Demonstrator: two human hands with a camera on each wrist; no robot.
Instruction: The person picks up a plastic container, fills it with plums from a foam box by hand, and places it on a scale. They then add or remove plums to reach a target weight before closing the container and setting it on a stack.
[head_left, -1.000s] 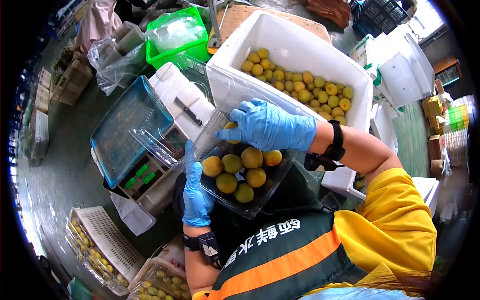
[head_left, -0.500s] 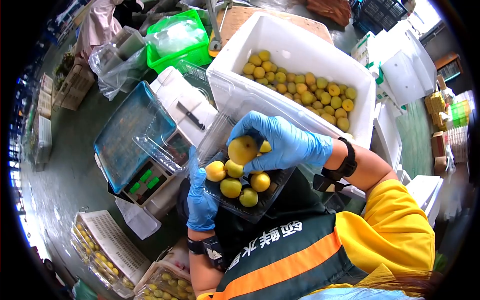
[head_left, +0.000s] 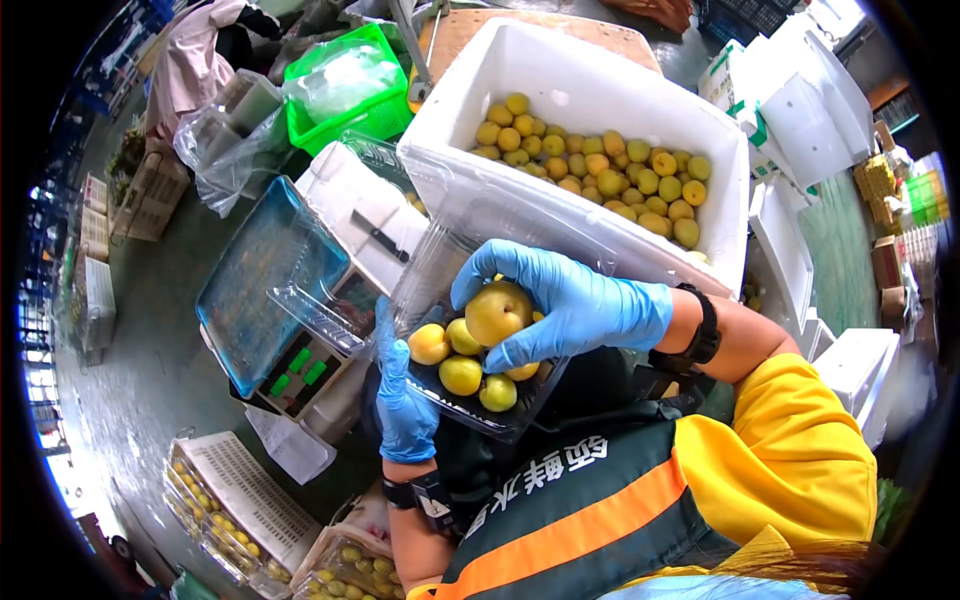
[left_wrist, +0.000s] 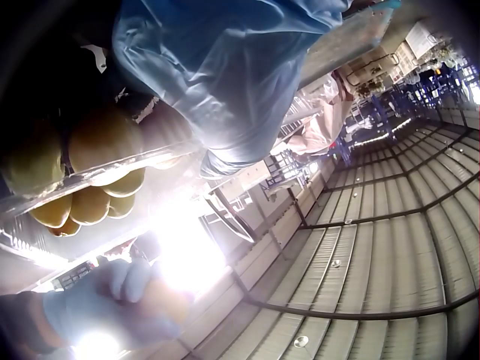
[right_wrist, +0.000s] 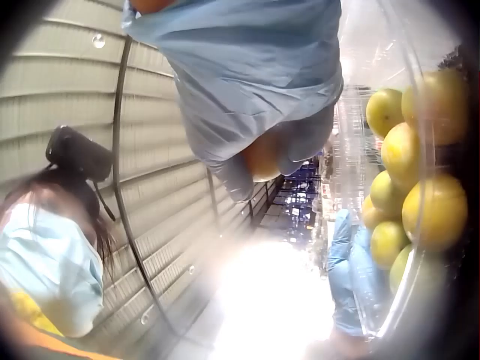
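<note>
A cluttered workroom with a grey-green floor (head_left: 140, 340) surrounds the person. Largest nearby is one white, rectangular foam box (head_left: 625, 108), holding dozens of overlapping yellow-green round fruits (head_left: 590, 165), too many to count. Left of it stand one flat scale with a blue, plastic-covered top (head_left: 270, 275) and, farther back, one bright green plastic basket (head_left: 378, 122) with clear film inside. Between the hands is one clear, hinged plastic box (head_left: 500, 428); at least five fruits show in it, others hidden.

Both hands wear blue gloves. The right hand (head_left: 570, 305) has its grip curled around one large yellow-green fruit (head_left: 498, 313), above the plastic box; a yellow sliver shows beyond it, whether also held I cannot tell. The left hand (head_left: 405, 400) lies with straight fingers against the plastic box's side. One black-handled knife (head_left: 380, 237) lies on a white surface beside the scale.

Only the wrist views show the ribbed ceiling (left_wrist: 375, 262). The right wrist view alone shows the person's pale-blue mask (right_wrist: 52, 262) and more fruits through the plastic box's wall, overlapping; only the head view shows the foam box's contents.
</note>
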